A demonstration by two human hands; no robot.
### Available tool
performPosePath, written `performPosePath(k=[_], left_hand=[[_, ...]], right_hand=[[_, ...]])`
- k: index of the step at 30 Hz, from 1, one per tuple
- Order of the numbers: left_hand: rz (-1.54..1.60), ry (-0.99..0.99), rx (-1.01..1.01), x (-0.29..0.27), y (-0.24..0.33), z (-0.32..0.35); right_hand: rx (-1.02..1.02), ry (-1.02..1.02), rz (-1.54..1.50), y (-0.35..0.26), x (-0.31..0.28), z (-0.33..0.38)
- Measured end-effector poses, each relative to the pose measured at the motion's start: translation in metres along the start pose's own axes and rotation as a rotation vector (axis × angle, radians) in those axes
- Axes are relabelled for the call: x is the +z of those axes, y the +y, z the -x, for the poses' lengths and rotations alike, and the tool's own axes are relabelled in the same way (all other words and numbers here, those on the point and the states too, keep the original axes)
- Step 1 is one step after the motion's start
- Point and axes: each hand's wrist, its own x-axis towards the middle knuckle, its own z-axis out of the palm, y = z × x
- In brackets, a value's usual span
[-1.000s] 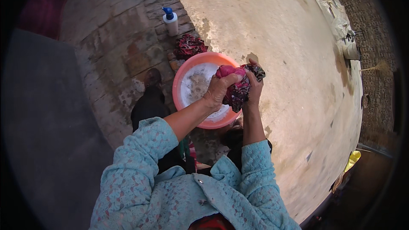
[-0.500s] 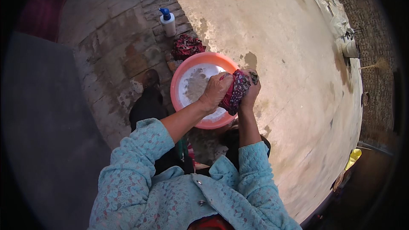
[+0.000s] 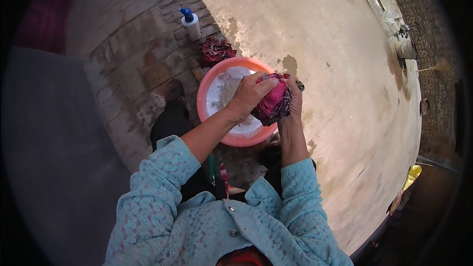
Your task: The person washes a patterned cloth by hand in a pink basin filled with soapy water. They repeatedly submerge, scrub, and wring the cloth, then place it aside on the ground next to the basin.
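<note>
A bunched cloth, pink and dark with a small pattern, is held over the right side of a round orange-pink basin. My left hand is closed on its left side, with the thumb across the pink part. From the right, my right hand grips the same cloth, and a patterned bit sticks out past its fingers. Whitish, foamy water lies in the basin. Whether the cloth's lower end touches the water or the rim, I cannot tell.
A crumpled red and black patterned cloth lies on the bricks just beyond the basin. Behind it stands a white pump bottle with a blue top. Brick paving lies left, pale concrete with wet patches right. A pale bucket stands far right.
Both hands have turned the cloth, so more of its pink side shows between them. My right hand has shifted slightly right, and the cloth looks more bunched up.
</note>
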Motion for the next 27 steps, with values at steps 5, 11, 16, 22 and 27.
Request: performPosePath(k=[5, 11, 16, 22, 27], left_hand=[[0.138, 0.135, -0.061, -0.008, -0.001, -0.008], [0.749, -0.316, -0.409, 0.004, -0.009, 0.004], [0.930, -0.072, -0.173, -0.003, -0.011, -0.020], [0.736, 0.069, -0.315, -0.013, -0.002, -0.013], [0.768, 0.362, -0.074, 0.015, -0.020, -0.012]], right_hand=[[-0.054, -0.261, -0.267, -0.025, 0.006, -0.002], [-0.185, -0.650, -0.403, -0.025, 0.020, -0.008], [-0.472, -0.491, 0.523, -0.009, 0.038, 0.011], [-1.175, -0.334, 1.272, 0.027, 0.063, 0.076], [-0.557, -0.092, 0.622, 0.014, 0.043, 0.031]])
